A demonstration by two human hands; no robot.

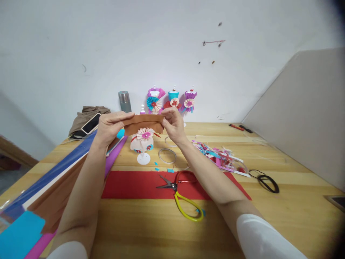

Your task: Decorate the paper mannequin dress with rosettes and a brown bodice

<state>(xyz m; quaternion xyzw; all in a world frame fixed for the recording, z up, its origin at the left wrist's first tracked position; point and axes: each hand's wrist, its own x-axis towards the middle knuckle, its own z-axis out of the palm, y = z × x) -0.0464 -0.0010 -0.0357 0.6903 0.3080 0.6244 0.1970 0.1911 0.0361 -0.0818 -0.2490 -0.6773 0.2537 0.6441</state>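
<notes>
A strip of brown crepe paper (145,119) with a folded upper edge is stretched between my two hands. My left hand (110,127) pinches its left end and my right hand (174,126) its right end. Just behind and below the strip stands a small white dress-form stand (143,157) dressed in pale paper with a pleated flower (146,134) on it. In front of it on the table, open scissors (175,187) with yellow and red handles lie across a long red paper sheet (129,185).
Three decorated dress forms (174,102) and a flask (124,101) stand by the wall. Paper rolls (54,180) lie at left beside a phone (91,123). Paper scraps (215,154), a tape ring (167,155) and a black band (268,183) lie on the wooden table (291,216).
</notes>
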